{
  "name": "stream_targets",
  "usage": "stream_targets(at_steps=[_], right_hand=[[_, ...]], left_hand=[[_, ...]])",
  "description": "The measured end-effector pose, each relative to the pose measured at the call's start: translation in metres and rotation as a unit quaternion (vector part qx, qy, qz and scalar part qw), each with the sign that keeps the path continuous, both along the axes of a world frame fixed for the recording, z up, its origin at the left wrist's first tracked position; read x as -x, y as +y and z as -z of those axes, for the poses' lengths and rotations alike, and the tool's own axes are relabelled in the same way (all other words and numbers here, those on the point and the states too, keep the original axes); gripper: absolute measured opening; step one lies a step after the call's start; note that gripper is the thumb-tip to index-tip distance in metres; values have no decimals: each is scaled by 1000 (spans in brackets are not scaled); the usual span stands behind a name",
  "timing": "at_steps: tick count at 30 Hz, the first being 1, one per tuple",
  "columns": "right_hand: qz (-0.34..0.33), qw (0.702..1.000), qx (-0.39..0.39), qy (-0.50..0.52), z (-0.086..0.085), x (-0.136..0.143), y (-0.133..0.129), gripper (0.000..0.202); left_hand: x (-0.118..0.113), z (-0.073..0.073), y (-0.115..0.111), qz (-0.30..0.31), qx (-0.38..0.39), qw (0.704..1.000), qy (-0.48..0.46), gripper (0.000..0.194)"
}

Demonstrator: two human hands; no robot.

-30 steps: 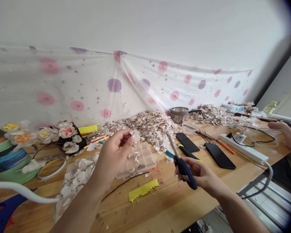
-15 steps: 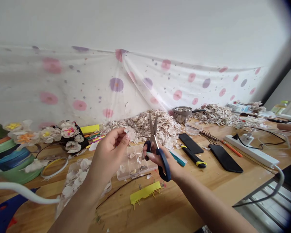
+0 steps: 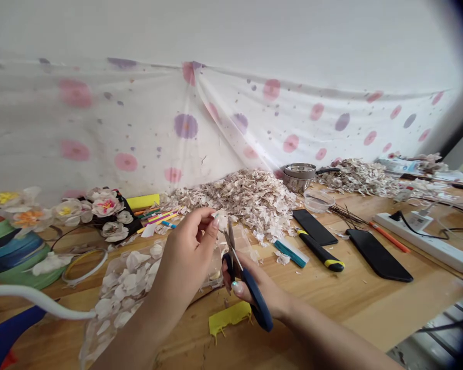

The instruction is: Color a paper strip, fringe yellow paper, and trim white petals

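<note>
Pale piece (image 3: pixel 222 221): above the table, between the left fingertips and the blade tips; contact with the blades unclear
Left hand (image 3: pixel 187 252): thumb and fingers pinching the pale piece
Right hand (image 3: pixel 264 288): fingers curled through the scissors (image 3: pixel 261 306), blades apart
Yellow strip (image 3: pixel 229 317): near side, on the table (image 3: pixel 316 308)
Petal tray (image 3: pixel 111 290): left
Petal pile (image 3: pixel 250 198): far side
Two black phones (image 3: pixel 378 254): right
</note>
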State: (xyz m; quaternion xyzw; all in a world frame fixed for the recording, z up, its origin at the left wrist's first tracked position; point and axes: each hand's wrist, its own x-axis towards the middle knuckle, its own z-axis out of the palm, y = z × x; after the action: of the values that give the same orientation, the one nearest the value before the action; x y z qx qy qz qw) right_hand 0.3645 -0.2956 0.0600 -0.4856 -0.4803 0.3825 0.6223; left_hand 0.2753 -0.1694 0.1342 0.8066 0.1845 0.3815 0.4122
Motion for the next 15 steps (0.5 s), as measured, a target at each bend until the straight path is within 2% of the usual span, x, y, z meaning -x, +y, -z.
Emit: stream_targets(at_steps=[15], right_hand=[[24,1000,7,17,3,-4,2,57]], left_hand=[[-4,8,-1,14,30,999,8,25]])
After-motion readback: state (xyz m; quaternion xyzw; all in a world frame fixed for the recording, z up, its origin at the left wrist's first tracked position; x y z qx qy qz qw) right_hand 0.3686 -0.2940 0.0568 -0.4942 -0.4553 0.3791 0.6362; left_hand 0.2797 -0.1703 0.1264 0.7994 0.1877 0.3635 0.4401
